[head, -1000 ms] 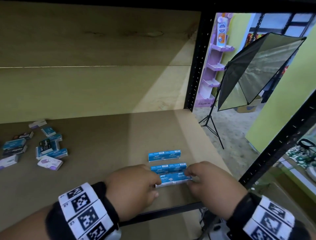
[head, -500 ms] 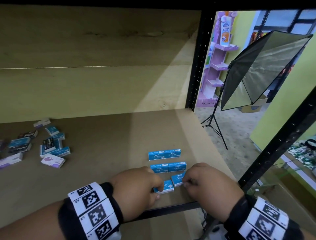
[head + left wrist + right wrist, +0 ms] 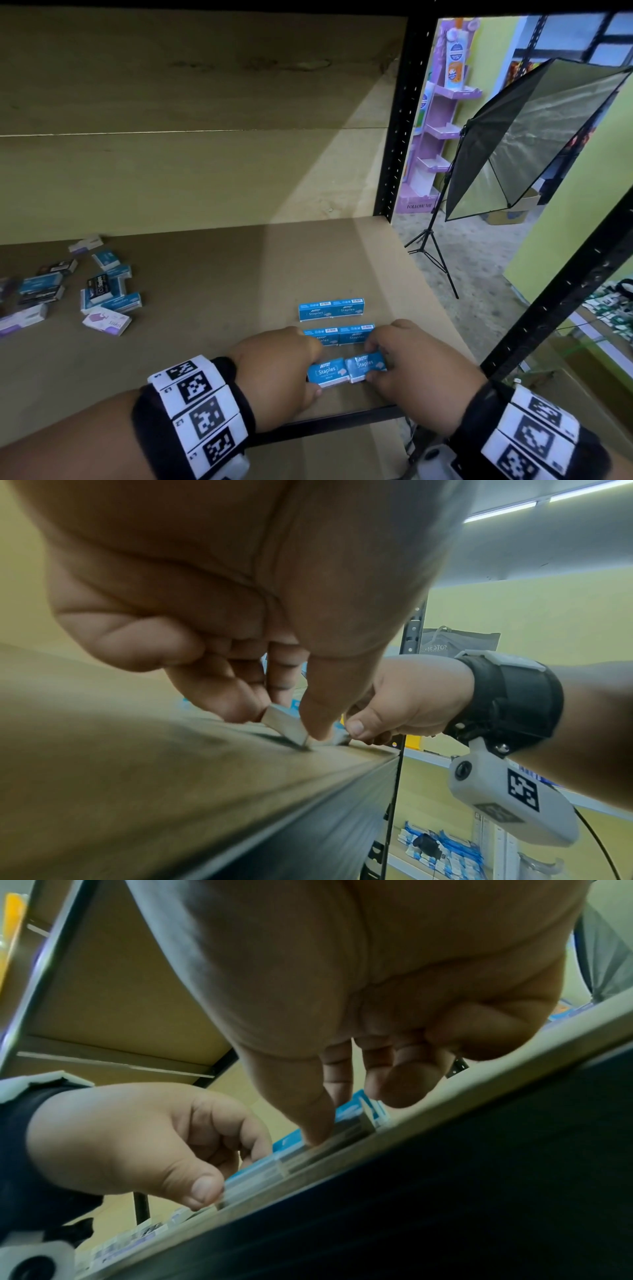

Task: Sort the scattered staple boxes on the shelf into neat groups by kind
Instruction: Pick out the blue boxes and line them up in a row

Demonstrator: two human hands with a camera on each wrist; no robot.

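Note:
Two blue staple boxes lie side by side near the shelf's front edge. My left hand [image 3: 310, 369] pinches the left box [image 3: 328, 371] between thumb and fingers. My right hand [image 3: 379, 363] pinches the right box [image 3: 363, 366] the same way. The left wrist view shows my left thumb and fingers on the box end [image 3: 286, 725]. In the right wrist view, my right thumb presses the right box [image 3: 352, 1123], and my left hand [image 3: 154, 1137] holds its box [image 3: 253, 1175]. Behind stand two tidy rows of blue boxes [image 3: 354, 334] [image 3: 331, 308].
A scattered pile of blue, black and purple-white boxes [image 3: 99, 291] lies at the shelf's left. The black front rail [image 3: 342, 416] runs just under my hands, with an upright post [image 3: 400, 120] at the back right. A softbox light on a stand [image 3: 534, 137] stands beyond the shelf.
The two front boxes have shifted slightly toward the front edge and turned, so their printed tops show more. Both hands kept their hold at the outer ends.

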